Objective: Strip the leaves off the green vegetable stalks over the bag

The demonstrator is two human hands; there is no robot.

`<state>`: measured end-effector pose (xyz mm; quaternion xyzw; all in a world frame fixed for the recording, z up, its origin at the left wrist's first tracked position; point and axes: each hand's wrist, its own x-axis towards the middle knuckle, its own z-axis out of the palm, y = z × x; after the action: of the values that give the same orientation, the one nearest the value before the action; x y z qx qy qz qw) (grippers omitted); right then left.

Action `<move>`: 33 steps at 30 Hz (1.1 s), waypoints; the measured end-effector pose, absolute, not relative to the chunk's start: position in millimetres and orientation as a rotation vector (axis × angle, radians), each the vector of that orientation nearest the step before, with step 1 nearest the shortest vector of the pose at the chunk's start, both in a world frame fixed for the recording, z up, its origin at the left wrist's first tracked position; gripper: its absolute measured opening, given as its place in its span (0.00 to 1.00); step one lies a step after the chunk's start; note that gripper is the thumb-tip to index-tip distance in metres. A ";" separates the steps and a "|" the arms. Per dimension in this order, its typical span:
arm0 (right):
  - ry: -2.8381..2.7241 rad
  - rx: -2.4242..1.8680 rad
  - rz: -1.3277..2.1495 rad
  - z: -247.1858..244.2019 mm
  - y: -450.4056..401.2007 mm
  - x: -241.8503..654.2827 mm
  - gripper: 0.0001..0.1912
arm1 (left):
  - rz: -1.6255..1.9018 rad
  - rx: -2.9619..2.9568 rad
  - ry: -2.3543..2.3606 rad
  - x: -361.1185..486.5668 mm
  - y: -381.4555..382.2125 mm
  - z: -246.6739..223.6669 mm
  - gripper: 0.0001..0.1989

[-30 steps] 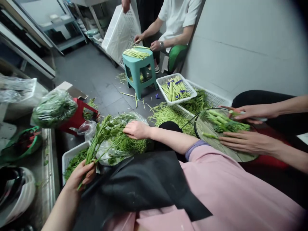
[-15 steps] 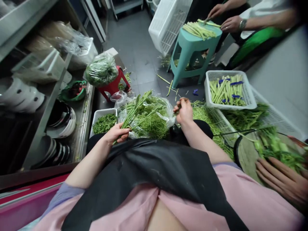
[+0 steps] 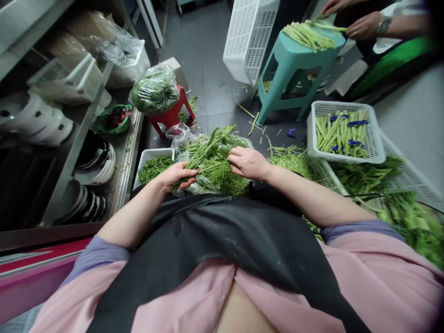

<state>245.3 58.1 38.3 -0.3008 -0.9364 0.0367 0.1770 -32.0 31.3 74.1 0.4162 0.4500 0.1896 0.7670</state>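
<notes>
My left hand (image 3: 180, 176) is closed around the stem ends of a bunch of leafy green stems (image 3: 208, 150), which slants up and to the right. My right hand (image 3: 248, 163) is at the bunch's right side, fingers curled and pinched on the leafy greens; the fingertips are partly hidden. Below both hands, an open clear plastic bag holds a heap of thin green stems (image 3: 225, 180). To the left of it stands a white basket (image 3: 152, 152) of picked green leaves. Loose green trimmings (image 3: 287, 162) lie to the right of my right hand.
A red stool (image 3: 169, 113) carries bagged greens (image 3: 156, 90). On a teal stool (image 3: 277, 83) lie pale green stalks (image 3: 308, 36), with a co-worker's hand (image 3: 364, 25) on them. A white basket (image 3: 312, 138) holds stalks bundled with blue ties. Metal shelving (image 3: 130, 152) is on the left.
My right hand has moved left from beyond the bag to the bunch. My left hand still grips the stems. The view has shifted, and the co-worker's hand at lower right has left it.
</notes>
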 end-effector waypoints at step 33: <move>-2.228 -2.024 0.571 -35.4 68.1 236.4 0.16 | 0.426 0.809 1.095 -48.3 26.2 52.5 0.20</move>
<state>236.4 68.1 -35.4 -0.6603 -0.7266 0.1861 0.0389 -48.3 26.2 52.5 0.3712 0.5023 0.1955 0.7561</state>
